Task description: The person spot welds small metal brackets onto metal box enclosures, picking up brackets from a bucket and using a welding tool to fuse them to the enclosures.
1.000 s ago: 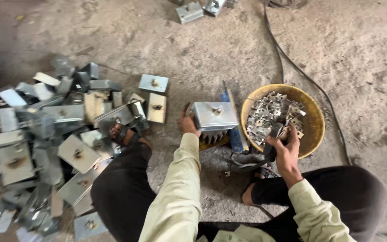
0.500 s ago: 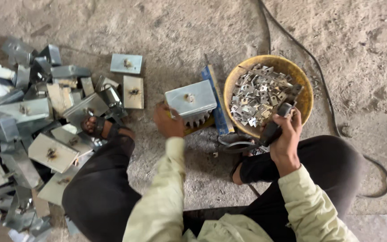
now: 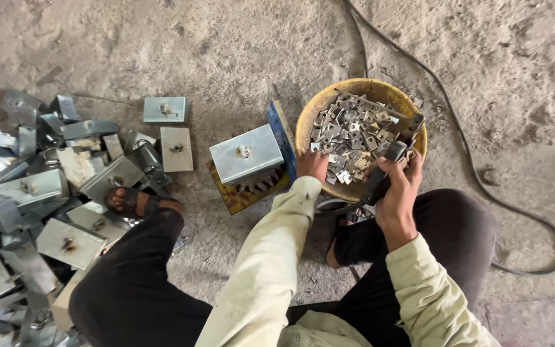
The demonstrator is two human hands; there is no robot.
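Note:
My left hand [image 3: 312,164] reaches into the near edge of a yellow bowl [image 3: 316,109] filled with several small square metal plates [image 3: 349,132]; its fingers rest among the plates and what they grip is hidden. My right hand [image 3: 398,183] is closed on a dark tool handle with a metal head [image 3: 393,154] held over the bowl's near right side. A grey metal box-shaped bracket [image 3: 246,153] sits on a yellow and blue stand [image 3: 242,193] just left of the bowl.
A big heap of grey metal brackets [image 3: 40,193] lies on the left, by my sandalled foot [image 3: 130,200]. Two single brackets [image 3: 165,109] lie apart behind it. A black cable [image 3: 476,186] curves over the concrete floor on the right.
My left hand left the bracket on the stand and moved right into the bowl. The right hand with the tool stayed over the bowl. The view shifted slightly.

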